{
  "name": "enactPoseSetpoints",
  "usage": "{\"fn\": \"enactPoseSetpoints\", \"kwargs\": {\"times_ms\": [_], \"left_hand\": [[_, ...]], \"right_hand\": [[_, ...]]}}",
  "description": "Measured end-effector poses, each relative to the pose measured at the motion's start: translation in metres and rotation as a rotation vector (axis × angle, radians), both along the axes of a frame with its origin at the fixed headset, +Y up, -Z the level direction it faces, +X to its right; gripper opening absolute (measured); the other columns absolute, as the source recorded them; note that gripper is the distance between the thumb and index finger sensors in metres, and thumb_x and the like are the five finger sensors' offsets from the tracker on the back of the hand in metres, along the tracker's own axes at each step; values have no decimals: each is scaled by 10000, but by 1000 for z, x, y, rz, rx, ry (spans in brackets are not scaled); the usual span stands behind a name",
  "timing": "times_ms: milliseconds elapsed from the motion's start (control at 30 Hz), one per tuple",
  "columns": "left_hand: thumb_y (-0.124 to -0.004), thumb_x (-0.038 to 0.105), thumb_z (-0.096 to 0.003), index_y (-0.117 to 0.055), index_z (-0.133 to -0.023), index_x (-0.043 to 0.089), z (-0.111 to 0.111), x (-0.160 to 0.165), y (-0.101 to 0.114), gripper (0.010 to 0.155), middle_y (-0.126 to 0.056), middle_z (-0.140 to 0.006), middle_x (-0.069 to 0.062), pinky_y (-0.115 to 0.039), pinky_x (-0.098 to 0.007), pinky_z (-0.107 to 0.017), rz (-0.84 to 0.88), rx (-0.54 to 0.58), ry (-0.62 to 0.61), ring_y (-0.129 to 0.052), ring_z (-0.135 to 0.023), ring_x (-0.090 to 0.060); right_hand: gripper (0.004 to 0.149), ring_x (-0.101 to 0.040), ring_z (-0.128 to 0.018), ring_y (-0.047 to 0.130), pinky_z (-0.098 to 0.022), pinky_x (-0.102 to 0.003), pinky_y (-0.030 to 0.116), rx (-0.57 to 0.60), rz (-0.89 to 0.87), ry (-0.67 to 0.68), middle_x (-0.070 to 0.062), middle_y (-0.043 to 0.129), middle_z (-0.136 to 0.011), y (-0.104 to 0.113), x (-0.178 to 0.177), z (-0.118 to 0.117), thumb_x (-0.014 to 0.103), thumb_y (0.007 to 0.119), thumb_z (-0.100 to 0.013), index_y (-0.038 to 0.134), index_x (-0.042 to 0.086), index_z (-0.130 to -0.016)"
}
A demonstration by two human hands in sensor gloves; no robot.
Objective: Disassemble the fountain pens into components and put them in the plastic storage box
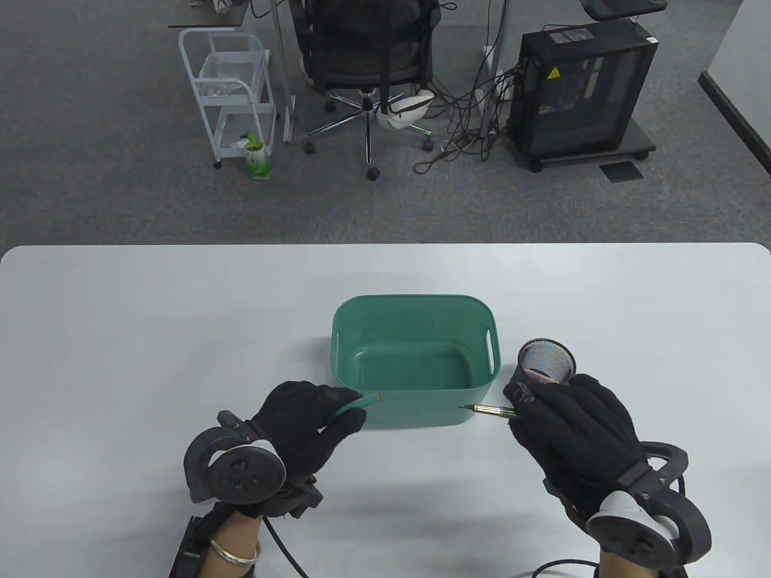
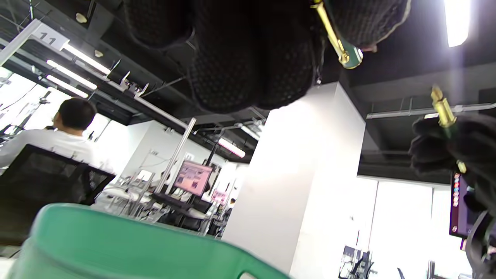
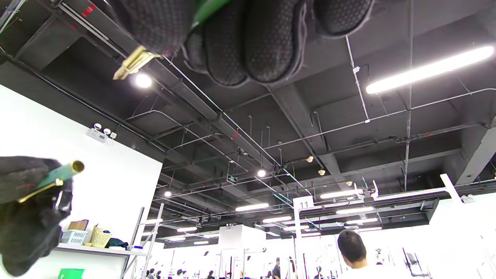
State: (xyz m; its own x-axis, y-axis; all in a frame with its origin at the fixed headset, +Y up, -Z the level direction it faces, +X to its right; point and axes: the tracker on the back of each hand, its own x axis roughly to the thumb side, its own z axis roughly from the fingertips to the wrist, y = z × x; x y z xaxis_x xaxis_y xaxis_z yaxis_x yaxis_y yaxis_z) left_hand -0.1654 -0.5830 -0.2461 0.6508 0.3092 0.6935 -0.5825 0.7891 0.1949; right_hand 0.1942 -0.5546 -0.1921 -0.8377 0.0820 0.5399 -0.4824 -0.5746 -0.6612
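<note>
Gripping the pen cap in your left hand, you pinch the nibbed pen body in your right hand, both pieces apart, just before the green storage box.

A white table bears a green plastic storage box and, just beside it, a mesh cup

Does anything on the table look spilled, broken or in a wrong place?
Nothing stands out. The green storage box stands upright, and the mesh pen cup too. The pen is apart on purpose: cap in the left hand, body in the right hand.
</note>
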Motion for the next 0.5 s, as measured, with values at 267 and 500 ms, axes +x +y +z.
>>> {"fn": "enactPoseSetpoints", "kwargs": {"times_ms": [267,500], "left_hand": [[-660,486,-679,-908,-904,112,-22,12,-7,502,-1026,-730,-19,-711,-519,-693,-72,-90,44,-1014,-640,-217],[-662,480,-678,-885,-930,113,-56,26,-11,498,-1007,-775,-34,-665,-547,-730,-109,-205,120,-988,-696,-242]], "right_hand": [[428,-115,-748,908,-733,-455,658,11,-10,-2,94,908,-848,1,2,1,473,762,-532,875,320,-915],[430,-115,-746,910,-731,-456,661,18,-22,-7,93,908,-848,2,5,4,474,759,-535,874,318,-919]]}}
